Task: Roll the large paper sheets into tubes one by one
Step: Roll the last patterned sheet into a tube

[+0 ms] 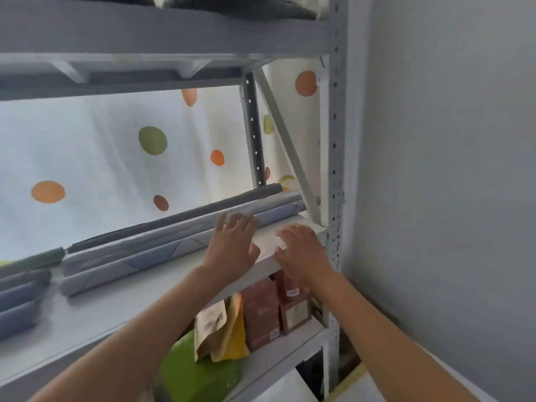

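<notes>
Several rolled paper tubes lie on a white metal shelf (116, 303). The nearest grey-blue tube (139, 264) runs from lower left to upper right, with a second grey tube (162, 242) and a dark tube (174, 220) behind it. My left hand (232, 248) lies flat with straight fingers, its fingertips touching the right part of the nearest tube. My right hand (301, 250) rests flat on the shelf surface near its right front edge, holding nothing. More rolled tubes (20, 300) sit at the far left.
A grey steel upright (335, 158) and a diagonal brace (287, 146) bound the shelf on the right, beside a grey wall (435, 169). A dotted white curtain (116, 158) hangs behind. The lower shelf holds brown boxes (261, 317), a paper bag (210, 329) and a green pack (197, 375).
</notes>
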